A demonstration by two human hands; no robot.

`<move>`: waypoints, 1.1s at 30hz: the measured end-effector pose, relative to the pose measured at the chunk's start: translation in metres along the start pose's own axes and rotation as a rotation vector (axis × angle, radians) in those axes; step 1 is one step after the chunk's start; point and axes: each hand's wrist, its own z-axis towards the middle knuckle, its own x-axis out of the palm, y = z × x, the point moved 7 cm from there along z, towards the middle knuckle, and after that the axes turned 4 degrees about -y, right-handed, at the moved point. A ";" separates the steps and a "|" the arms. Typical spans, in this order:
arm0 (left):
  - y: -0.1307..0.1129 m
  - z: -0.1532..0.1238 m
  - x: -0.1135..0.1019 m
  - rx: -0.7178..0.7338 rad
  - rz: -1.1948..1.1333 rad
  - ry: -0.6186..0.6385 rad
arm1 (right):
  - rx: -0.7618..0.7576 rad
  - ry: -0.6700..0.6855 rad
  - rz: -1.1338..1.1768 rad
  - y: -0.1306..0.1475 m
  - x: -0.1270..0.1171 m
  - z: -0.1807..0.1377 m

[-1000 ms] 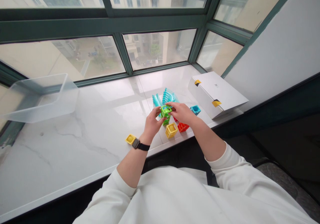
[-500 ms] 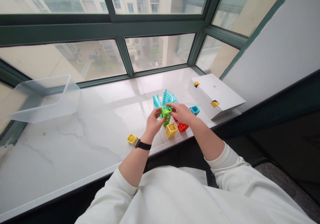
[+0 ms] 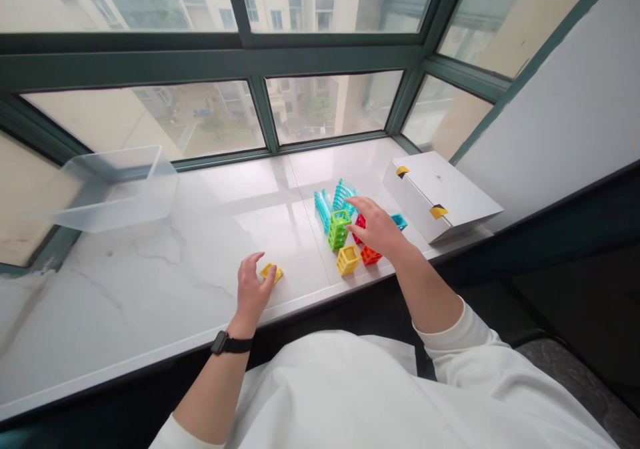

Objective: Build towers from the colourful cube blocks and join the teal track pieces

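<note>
L hand (image 3: 253, 290) on yellow tile (image 3: 271, 273), R hand (image 3: 376, 227) by red block (image 3: 358, 229)

text: none legible | white box (image 3: 425, 192) top mark: too small to read;

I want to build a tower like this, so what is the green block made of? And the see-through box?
The green lattice block looks like moulded plastic: its colour is bright and even, with a smooth, slightly glossy surface. The clear rectangular bin seems to be thin, see-through plastic, slightly cloudy, though it is a bit blurry here.
</note>
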 end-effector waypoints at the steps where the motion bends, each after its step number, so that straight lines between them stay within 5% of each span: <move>1: 0.009 -0.011 -0.002 -0.008 0.014 0.018 | -0.044 -0.083 0.028 0.013 -0.009 -0.003; 4: 0.029 -0.034 0.003 -0.058 0.034 0.110 | -0.167 -0.377 0.211 0.055 -0.030 -0.026; 6: 0.035 -0.039 0.009 -0.100 0.040 0.139 | -0.253 -0.458 0.369 0.080 -0.022 -0.049; 10: 0.037 -0.034 0.017 -0.251 -0.052 0.102 | -0.251 -0.246 0.554 0.094 0.054 -0.086; 14: 0.029 -0.034 0.039 -0.476 -0.454 0.138 | 0.103 -0.017 0.581 0.050 0.153 -0.112; 18: 0.012 -0.038 0.063 -0.567 -0.779 0.177 | 0.246 0.048 0.607 0.016 0.206 -0.127; 33: 0.002 -0.041 0.071 -0.483 -0.834 0.364 | 0.198 0.093 0.462 0.013 0.211 -0.131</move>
